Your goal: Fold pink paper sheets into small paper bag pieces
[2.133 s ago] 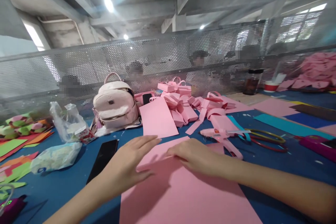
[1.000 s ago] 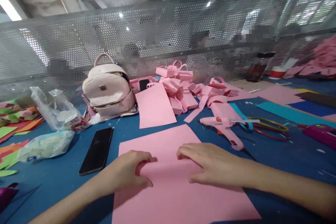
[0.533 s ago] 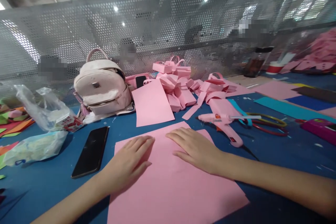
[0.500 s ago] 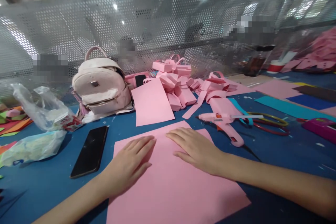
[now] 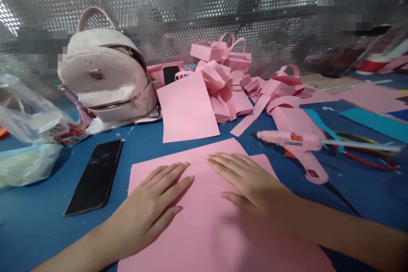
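Observation:
Large pink paper sheets (image 5: 197,229) lie overlapping on the blue table in front of me. My left hand (image 5: 156,199) rests flat on their left part, fingers spread, holding nothing. Across from it, my right hand (image 5: 247,182) lies on the right part with its fingers stretched out and thumb apart, also without anything in it. A pink glue gun (image 5: 296,146) lies on its side just beyond my right hand. To the left of my left hand is a black phone (image 5: 95,176). A smaller pink sheet (image 5: 189,108) leans behind the large ones.
A pale backpack (image 5: 108,76) stands at the back left, beside plastic bags (image 5: 28,163). Folded pink paper pieces (image 5: 223,76) are heaped at the back centre. Red-handled scissors (image 5: 376,161) and blue paper strips (image 5: 376,123) lie at the right, before a perforated metal screen (image 5: 197,8).
The view has moved closer and tilted down, so things look larger. The fingers of my left hand are spread wider. Both hands remain on the pink sheets.

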`<state>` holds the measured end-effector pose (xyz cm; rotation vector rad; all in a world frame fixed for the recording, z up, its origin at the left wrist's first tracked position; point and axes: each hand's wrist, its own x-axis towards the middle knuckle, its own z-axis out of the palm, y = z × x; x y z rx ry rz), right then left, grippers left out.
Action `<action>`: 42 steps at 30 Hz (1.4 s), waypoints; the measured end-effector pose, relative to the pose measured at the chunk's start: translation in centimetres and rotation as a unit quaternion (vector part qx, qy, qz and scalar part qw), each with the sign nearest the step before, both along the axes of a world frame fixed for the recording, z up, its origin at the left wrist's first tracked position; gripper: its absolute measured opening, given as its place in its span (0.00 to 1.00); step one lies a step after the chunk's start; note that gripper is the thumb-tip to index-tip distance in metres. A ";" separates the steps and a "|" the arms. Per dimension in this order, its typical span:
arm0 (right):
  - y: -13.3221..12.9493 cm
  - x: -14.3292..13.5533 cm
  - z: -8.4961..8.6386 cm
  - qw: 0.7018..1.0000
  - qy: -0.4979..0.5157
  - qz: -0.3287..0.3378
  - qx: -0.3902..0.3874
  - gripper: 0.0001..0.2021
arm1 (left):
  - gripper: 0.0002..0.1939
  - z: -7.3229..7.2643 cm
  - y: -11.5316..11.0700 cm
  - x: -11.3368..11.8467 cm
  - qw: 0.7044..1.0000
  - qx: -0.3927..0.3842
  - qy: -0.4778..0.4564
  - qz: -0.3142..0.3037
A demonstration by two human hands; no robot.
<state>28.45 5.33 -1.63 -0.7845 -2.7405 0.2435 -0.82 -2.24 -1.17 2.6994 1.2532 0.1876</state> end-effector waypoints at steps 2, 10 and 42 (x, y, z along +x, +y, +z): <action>0.1 0.0 -0.1 1.000 0.001 0.002 -0.012 0.28 | 0.28 -0.1 0.0 -0.1 1.000 0.001 -0.001 -0.003; 0.6 0.0 -0.3 1.000 0.014 0.012 -0.024 0.28 | 0.28 -0.1 0.3 -0.3 1.000 0.004 0.000 -0.007; 0.4 0.2 -0.6 1.000 0.005 0.006 -0.021 0.30 | 0.30 0.5 1.6 -1.6 0.995 -0.038 -0.088 -0.037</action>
